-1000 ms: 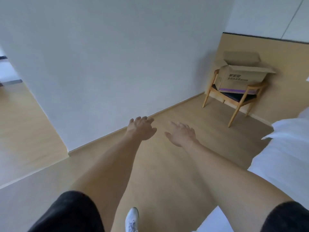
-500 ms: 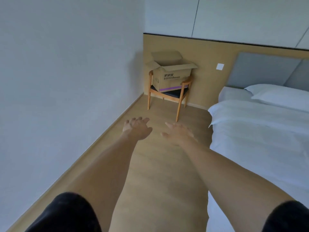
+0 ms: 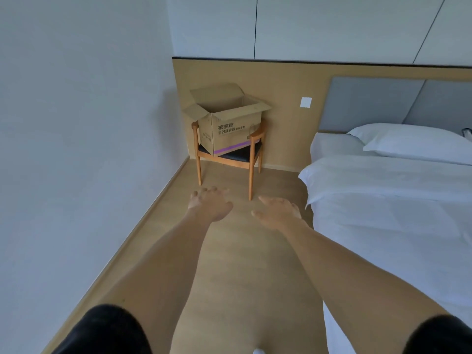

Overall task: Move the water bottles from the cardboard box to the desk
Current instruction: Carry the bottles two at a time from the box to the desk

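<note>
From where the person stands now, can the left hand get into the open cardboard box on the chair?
Probably not yet. The left hand is empty and held out over bare floor, well short of the cardboard box on the chair. Nothing blocks the path and the flaps stand open, so stepping closer should do it.

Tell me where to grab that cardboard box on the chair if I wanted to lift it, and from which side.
Grip the cardboard box low on its two opposite side walls, one hand each, coming from the open front of the chair. The flaps are splayed open and would likely bend, and the wooden armrests crowd its sides, so lift straight up. Both the left hand and right hand are empty.
</note>
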`<state>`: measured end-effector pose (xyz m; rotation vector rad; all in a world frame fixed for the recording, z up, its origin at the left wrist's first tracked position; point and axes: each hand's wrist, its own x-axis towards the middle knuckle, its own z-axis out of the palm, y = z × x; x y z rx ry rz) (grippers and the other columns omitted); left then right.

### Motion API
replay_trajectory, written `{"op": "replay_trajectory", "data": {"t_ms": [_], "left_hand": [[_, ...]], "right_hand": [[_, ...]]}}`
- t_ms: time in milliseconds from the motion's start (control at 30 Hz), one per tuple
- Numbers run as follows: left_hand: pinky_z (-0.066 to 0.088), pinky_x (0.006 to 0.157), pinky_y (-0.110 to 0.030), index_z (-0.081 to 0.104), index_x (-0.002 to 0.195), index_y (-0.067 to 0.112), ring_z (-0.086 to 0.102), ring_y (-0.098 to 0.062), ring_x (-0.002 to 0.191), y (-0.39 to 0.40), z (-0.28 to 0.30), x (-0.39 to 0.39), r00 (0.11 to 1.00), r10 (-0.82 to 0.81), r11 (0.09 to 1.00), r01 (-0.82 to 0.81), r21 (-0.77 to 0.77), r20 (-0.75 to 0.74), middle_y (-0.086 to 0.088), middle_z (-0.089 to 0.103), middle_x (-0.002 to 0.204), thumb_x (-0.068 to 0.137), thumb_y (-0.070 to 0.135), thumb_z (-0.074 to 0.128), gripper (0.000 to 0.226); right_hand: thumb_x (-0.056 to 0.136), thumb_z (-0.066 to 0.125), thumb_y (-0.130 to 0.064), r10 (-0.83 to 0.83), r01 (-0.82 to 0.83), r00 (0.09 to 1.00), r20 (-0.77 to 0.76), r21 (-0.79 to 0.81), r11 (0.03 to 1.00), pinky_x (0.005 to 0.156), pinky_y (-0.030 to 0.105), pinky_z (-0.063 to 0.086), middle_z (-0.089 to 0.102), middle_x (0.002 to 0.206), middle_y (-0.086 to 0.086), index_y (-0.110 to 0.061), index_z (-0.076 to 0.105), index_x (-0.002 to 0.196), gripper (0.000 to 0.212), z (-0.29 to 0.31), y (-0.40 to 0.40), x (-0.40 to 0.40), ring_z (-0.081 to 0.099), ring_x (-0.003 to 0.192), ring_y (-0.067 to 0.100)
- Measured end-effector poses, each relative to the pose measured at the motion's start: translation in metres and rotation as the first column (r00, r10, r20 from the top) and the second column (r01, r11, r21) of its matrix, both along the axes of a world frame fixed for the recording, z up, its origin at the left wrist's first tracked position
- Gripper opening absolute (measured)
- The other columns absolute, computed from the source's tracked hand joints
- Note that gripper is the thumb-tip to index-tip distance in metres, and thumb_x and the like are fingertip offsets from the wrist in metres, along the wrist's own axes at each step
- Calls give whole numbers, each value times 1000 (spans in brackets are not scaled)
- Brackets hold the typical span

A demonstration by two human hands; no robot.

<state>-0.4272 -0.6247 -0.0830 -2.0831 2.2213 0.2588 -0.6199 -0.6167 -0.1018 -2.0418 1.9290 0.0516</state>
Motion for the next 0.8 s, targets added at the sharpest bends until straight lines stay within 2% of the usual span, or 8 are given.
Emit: {"op": "replay_trajectory", "data": {"t_ms": [233,467,667,800], "left_hand": [[37,104,-50,42,144,26,48,-34,130,-139,16,-21,999,49,999,-50,-8,-15,-9,52,143,100,44,38,47],[39,109,-51,47,140,26,49,-31,130,-253,15,-55,998,52,999,-52,7,-39,-8,53,141,101,43,40,43],[38,106,-49,45,143,30,52,-29,126,-364,-2,-94,999,-30,999,30,-12,-40,-6,55,139,100,39,44,44],[41,101,-51,49,139,31,55,-27,113,-453,-16,-124,988,-123,992,119,-49,-93,-3,59,131,98,46,46,44]], "right_hand": [[98,40,-61,22,-21,1000,16,-25,999,115,51,30,39,158,6,-32,27,157,66,18,-143,-32,34,146,31],[97,41,-64,12,-12,1000,-3,-52,999,110,52,35,46,151,7,-31,33,153,65,21,-255,-68,41,141,32],[97,41,-65,-52,51,999,-7,-72,996,116,54,30,38,159,6,-32,26,157,69,18,-340,-99,33,147,31],[97,41,-63,-94,95,995,12,-104,990,115,51,35,45,153,6,-32,32,154,65,18,-410,-120,40,141,30]]}}
